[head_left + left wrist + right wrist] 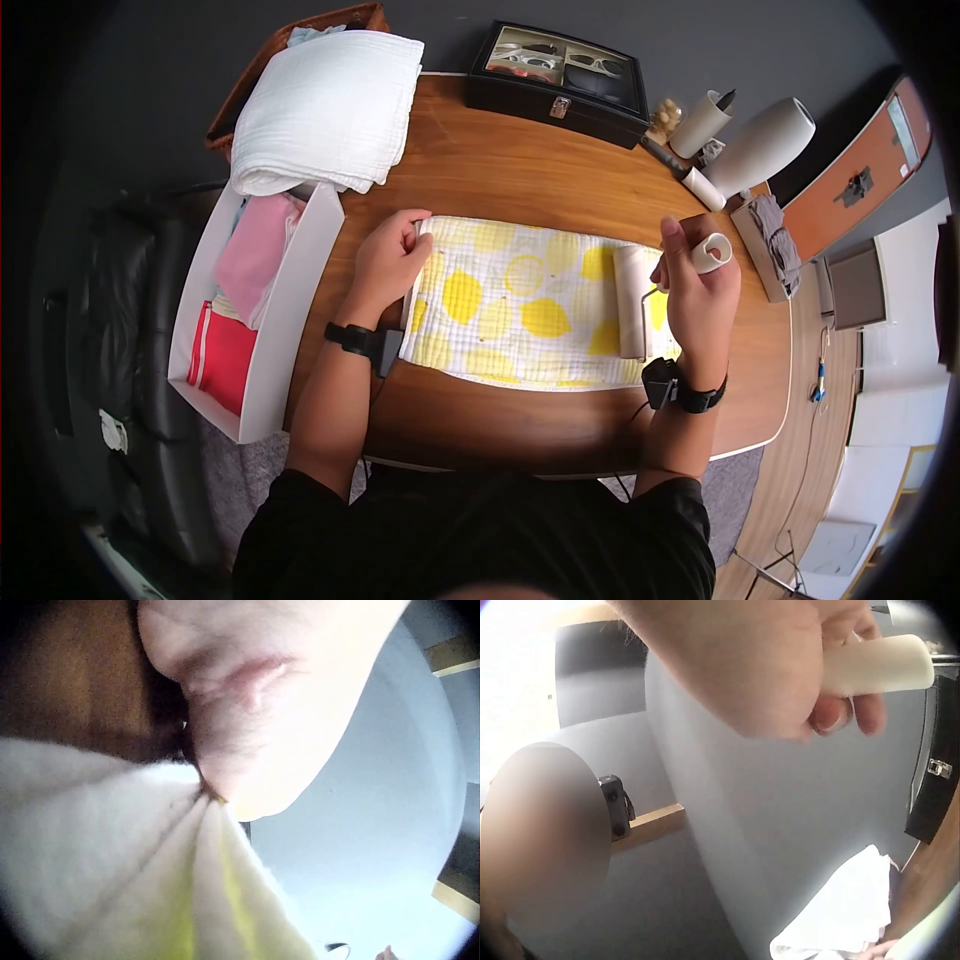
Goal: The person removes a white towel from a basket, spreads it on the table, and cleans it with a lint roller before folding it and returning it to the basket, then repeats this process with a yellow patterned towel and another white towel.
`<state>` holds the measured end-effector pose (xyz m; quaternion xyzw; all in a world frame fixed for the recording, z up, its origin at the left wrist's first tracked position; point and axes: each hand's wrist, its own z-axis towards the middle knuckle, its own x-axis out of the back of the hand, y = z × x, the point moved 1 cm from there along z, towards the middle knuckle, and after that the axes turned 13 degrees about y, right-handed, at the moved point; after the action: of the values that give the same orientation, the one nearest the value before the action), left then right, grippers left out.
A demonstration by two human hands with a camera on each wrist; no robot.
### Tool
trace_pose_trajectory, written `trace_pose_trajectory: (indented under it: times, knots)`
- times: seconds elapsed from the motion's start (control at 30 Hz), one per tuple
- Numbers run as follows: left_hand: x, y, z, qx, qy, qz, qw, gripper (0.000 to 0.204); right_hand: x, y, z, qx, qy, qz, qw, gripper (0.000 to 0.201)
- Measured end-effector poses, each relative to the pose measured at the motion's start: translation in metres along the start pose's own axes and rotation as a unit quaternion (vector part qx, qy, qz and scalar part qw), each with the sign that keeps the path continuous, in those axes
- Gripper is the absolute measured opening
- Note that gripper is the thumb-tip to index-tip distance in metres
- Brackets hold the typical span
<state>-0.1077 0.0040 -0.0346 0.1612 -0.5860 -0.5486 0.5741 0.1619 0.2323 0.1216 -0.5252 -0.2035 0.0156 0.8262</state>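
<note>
A white cloth with yellow lemons [495, 318] lies folded flat on the wooden table, its quilted surface facing up. At its upper left corner my left hand [390, 258] pinches the edge. The left wrist view shows the cloth [112, 847] gathered into folds where the thumb [247, 750] presses it. My right hand [700, 295] grips the white handle [712, 254] of a lint roller. The roller's white cylinder [631, 302] lies over the right part of the cloth. In the right wrist view, the fingers curl round the handle [885, 666], whose end sticks out.
On the left stands a white box [270, 330] with pink and red folded clothes. Behind it, a white folded cloth [325, 110] lies over a brown basket [235, 110]. A black glasses case [560, 115], a white vase [765, 145] and a small box [765, 255] line the far and right edges.
</note>
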Motion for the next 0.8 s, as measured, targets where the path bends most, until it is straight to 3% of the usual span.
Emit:
trace_pose_trajectory:
  times: [0.17,0.3,0.43,0.53,0.6,0.7,0.8]
  knots:
    - [0.000,0.000,0.000,-0.003,0.001,-0.003,1.000,0.030,-0.006,0.005,-0.004,0.039,-0.077,-0.011,0.996,0.030]
    - [0.000,0.000,0.000,-0.001,0.001,-0.007,1.000,0.031,-0.012,0.006,-0.012,0.013,-0.079,0.042,0.996,0.030]
    - [0.001,0.000,0.000,-0.007,-0.001,-0.002,1.000,0.031,-0.013,0.015,-0.016,-0.066,-0.098,0.335,0.935,0.019]
    - [-0.002,-0.005,0.001,-0.015,0.001,-0.012,1.000,0.031,-0.036,0.026,-0.025,-0.143,-0.126,0.437,0.879,0.016]
    - [-0.001,-0.004,0.001,-0.006,-0.002,-0.008,1.000,0.031,-0.044,0.016,-0.037,-0.183,-0.167,0.430,0.868,0.013]
    - [0.000,-0.002,0.001,-0.003,-0.004,-0.003,1.000,0.031,-0.051,0.011,-0.049,-0.160,-0.248,0.387,0.874,0.019]
    - [-0.001,-0.005,0.000,-0.008,-0.002,-0.004,1.000,0.031,-0.041,-0.005,-0.049,-0.135,-0.209,0.301,0.921,0.022]
